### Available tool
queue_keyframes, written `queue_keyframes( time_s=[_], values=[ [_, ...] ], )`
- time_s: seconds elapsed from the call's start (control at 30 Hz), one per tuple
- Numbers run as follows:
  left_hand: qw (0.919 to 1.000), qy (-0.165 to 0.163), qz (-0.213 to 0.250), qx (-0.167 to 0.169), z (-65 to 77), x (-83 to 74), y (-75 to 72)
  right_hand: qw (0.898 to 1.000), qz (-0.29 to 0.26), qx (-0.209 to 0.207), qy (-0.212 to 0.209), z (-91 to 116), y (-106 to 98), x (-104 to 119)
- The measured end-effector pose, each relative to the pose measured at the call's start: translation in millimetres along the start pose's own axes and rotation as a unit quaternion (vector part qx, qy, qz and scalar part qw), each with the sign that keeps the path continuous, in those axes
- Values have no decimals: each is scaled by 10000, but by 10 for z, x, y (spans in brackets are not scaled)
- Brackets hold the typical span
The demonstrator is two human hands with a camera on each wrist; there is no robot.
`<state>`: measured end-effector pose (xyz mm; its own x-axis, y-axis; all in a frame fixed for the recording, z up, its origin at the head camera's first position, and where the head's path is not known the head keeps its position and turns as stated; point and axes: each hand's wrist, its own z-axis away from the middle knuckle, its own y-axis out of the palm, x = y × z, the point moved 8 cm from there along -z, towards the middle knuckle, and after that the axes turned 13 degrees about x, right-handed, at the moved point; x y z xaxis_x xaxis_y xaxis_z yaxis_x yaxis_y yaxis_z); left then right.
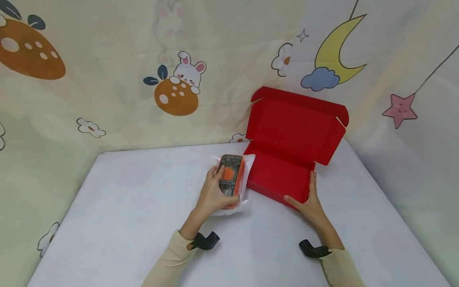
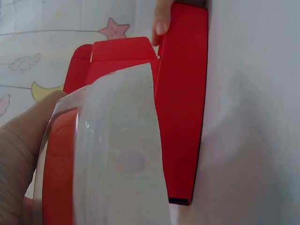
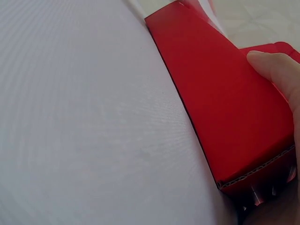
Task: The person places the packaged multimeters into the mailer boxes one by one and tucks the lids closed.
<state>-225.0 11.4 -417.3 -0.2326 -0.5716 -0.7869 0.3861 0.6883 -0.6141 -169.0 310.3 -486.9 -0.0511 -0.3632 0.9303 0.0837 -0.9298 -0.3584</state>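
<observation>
My left hand (image 1: 211, 195) holds a multimeter (image 1: 231, 175) in a clear plastic bag (image 1: 247, 175), with fingers and thumb around it. The multimeter has an orange case, a dark face and an orange dial. It is just left of a red cardboard box (image 1: 279, 169), whose lid stands raised at the back. In the left wrist view, the bag (image 2: 117, 140) covers part of the box's front wall (image 2: 183, 103). My right hand (image 1: 310, 205) grips the box's front right corner, thumb (image 3: 267, 63) over the front wall's top edge and fingers along the right side.
A white-covered table (image 1: 118, 207) carries the box near its back edge. Behind it hangs a printed cloth (image 1: 222, 36) with a moon, a star and rabbits. Black wrist mounts (image 1: 206, 241) sit at both cuffs.
</observation>
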Motion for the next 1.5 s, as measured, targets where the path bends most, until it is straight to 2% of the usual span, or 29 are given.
queue_keyframes(
  time_s=[0.23, 0.47, 0.93, 1.5],
  values=[
    [9992, 0, -365, 157, -42, -73, 71, 10000, 26, 0, 35, -11, 15, -17],
    [9976, 76, -673, 148, -102, -130, 99, 10000, 38, -28, -11, -12, -8, -22],
    [9956, 343, -859, 158, -154, -186, 134, 9999, 133, -89, 56, -1, -15, -33],
    [9894, 569, -1174, 641, -288, -229, 147, 9995, 192, -58, 254, -1, -19, -26]
  ],
)
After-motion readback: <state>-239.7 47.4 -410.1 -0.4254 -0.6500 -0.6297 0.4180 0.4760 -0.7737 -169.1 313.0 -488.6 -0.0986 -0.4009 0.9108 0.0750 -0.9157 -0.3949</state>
